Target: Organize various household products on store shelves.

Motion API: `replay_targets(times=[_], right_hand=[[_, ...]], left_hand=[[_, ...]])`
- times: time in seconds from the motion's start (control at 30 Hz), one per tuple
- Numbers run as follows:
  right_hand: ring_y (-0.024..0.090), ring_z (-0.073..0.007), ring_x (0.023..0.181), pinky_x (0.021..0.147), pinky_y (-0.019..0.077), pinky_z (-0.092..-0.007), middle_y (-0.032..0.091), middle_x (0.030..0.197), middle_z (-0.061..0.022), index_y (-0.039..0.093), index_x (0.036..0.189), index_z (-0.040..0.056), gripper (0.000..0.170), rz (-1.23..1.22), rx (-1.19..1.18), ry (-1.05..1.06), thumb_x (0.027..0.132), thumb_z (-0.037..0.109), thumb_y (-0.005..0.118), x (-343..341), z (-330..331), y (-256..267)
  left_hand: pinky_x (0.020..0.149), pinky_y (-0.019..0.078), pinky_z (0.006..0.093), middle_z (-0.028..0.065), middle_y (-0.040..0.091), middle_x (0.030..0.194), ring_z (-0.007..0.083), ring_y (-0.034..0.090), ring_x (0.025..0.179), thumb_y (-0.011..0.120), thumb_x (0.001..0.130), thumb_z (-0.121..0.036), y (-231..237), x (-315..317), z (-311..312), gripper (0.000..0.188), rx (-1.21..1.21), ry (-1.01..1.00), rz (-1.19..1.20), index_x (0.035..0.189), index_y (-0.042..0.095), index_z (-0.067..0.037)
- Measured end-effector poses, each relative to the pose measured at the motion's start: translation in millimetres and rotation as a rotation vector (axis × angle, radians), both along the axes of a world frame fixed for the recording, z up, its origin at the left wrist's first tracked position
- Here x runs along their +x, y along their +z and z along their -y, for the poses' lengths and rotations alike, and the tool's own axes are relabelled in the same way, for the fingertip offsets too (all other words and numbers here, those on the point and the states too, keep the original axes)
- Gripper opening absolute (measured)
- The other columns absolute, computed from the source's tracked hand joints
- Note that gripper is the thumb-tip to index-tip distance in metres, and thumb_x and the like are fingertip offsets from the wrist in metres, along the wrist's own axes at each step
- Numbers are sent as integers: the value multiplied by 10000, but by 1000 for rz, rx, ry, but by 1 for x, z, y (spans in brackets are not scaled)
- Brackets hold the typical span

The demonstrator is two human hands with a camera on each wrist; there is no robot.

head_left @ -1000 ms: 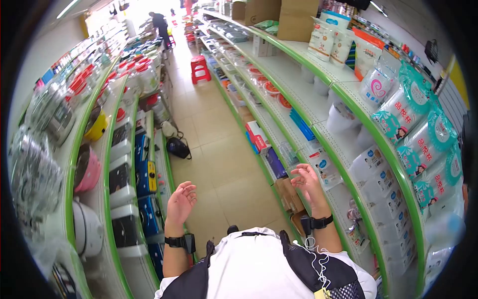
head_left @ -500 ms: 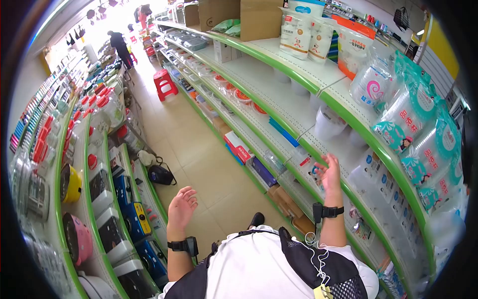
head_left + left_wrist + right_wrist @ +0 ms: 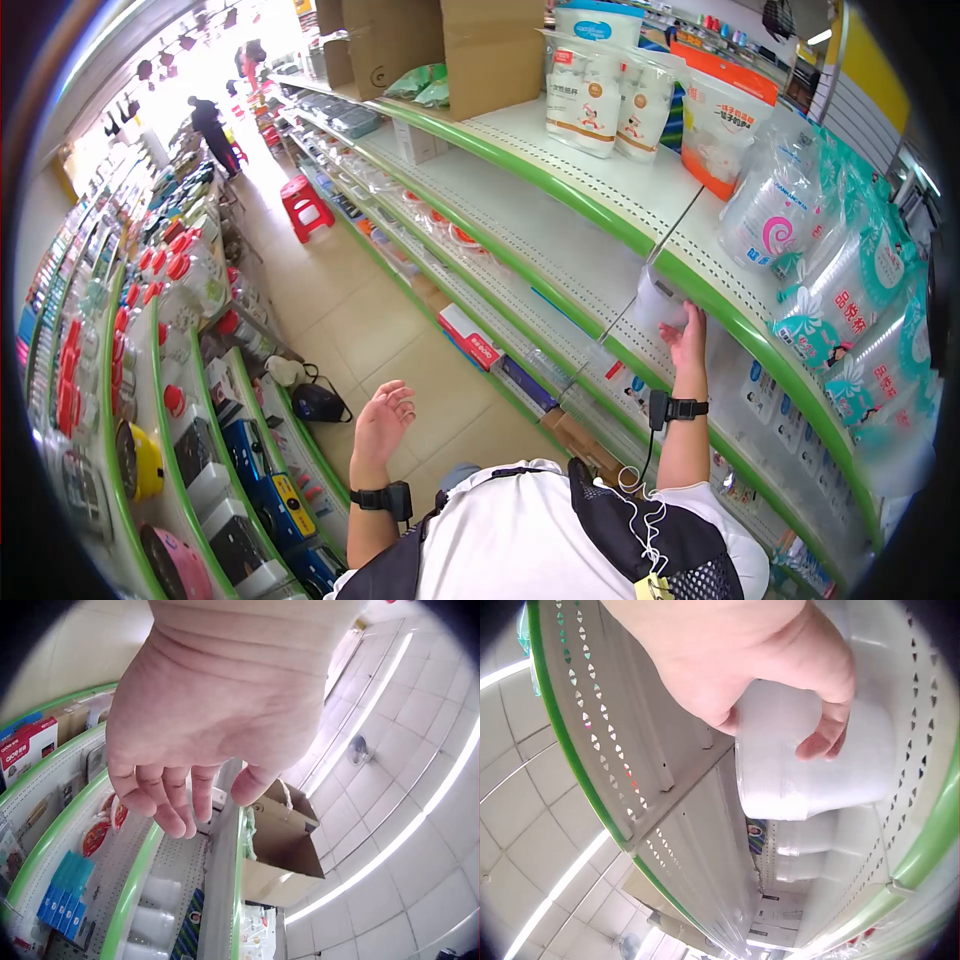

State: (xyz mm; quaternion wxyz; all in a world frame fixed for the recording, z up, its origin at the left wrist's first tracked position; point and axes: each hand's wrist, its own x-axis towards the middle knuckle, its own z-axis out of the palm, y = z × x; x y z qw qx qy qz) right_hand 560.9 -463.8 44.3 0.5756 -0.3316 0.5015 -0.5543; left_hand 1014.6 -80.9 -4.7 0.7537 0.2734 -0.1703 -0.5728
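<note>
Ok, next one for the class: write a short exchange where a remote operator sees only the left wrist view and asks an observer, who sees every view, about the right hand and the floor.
Operator: The left wrist view doesn't show me the right hand. What is it doing?
Observer: It grips a pale container below the top shelf.
Operator: Understood. Is anything standing on the floor ahead?
Observer: Yes, a red stool, farther along the aisle.

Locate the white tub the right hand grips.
In the head view, the white tub is right of centre, below the top shelf's green edge, at the right hand.
</note>
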Motion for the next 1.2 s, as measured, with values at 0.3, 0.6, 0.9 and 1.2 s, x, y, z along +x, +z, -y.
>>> replay_targets(times=[0.3, 0.6, 0.9, 1.2], right_hand=[[710, -306, 771, 599, 591, -321, 655, 1155, -155, 486, 1336, 25, 506, 315, 13, 115, 960, 331, 630, 40, -76, 13], [737, -263, 857, 655, 628, -341, 681, 1192, -147, 398, 1489, 92, 577, 226, -35, 181, 958, 220, 585, 151, -192, 31], [669, -180, 777, 641, 585, -307, 619, 1161, -164, 202, 1518, 78, 725, 14, 158, -14, 949, 264, 611, 132, -298, -6], [681, -213, 751, 621, 587, -313, 644, 1123, -194, 182, 1511, 46, 726, 36, 120, -389, 958, 212, 622, 46, -443, -16]], left_hand=[[917, 487, 335, 90, 647, 1234, 178, 612, 1026, 524, 1024, -237, 27, 52, 129, 344, 1, -408, 216, 1309, 553, -45], [1011, 448, 377, 78, 451, 1524, 211, 565, 1239, 578, 1006, -322, 55, 55, 201, 646, -97, -908, 379, 1564, 358, -84], [1064, 419, 451, 101, 397, 1566, 288, 504, 1327, 587, 981, -348, 17, -31, 223, 701, -102, -1438, 312, 1582, 330, -95], [1056, 437, 402, 132, 402, 1571, 295, 536, 1302, 622, 957, -330, 41, -176, 170, 715, -166, -1784, 354, 1567, 350, -76]])
